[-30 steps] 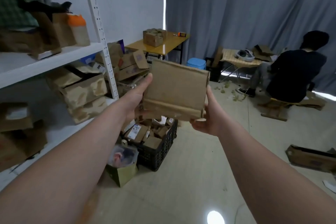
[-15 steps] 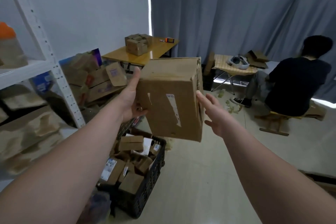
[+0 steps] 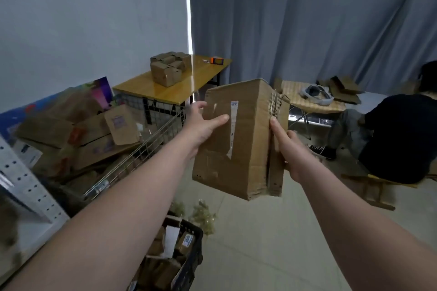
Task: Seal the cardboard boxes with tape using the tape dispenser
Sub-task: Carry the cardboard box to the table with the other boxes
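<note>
The cardboard box [image 3: 236,144] has been turned, its labelled face now showing; the right hand [image 3: 290,151] has shifted onto its side flap, and the left hand [image 3: 201,125] has its thumb across the front

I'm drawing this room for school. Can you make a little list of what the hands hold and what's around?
Held thing: cardboard box, up in the air
Left hand: grips the box's left edge, thumb on the front
Right hand: holds the right side, against a slightly loose flap
Front of box: pale label strip
Table: carries a pile of small boxes and a small orange object
Floor: black crate of packages
Seated person: far right, back turned
</note>
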{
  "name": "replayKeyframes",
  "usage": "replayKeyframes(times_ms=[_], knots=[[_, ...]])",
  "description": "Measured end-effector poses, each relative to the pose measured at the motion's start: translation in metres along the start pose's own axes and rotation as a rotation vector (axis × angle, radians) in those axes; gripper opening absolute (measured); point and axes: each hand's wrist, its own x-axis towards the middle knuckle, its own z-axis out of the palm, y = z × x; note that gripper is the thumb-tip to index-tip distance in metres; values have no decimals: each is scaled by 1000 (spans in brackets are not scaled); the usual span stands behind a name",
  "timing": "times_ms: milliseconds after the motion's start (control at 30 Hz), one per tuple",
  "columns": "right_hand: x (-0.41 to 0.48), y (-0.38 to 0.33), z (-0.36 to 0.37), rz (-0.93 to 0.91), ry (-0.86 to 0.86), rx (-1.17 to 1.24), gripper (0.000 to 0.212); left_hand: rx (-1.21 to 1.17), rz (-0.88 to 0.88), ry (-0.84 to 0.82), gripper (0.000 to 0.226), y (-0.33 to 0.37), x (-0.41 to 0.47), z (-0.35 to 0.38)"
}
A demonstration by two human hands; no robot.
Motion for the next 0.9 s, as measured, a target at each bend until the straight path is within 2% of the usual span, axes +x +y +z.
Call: replayKeyframes(times_ms=[67,133,300,400,500,600,800,900], knots=[[36,-1,-1,10,10,15,91,64,-14,-52,57,-3,34,9],[77,-4,-1,34,18,23,91,95,-43,-92,62,-4,71,16],[194,-26,3,87,13,69,85,180,-112,-181,115,-9,177,32],[265,-48,8,125,-24,92,79,262,-151,-178,128,-3,244,41],[327,-68,10,137,-60,91,72,283,-191,-169,131,5,303,51],[378,-83,6,143,-132,149,56,246,-249,-163,134,9,356,58],[475,-105,-14,154,-200,388,42,98,-343,-104,102,3,452,78],[529,-114,-17,101,-260,483,38,25,-389,-65,101,-4,497,93]])
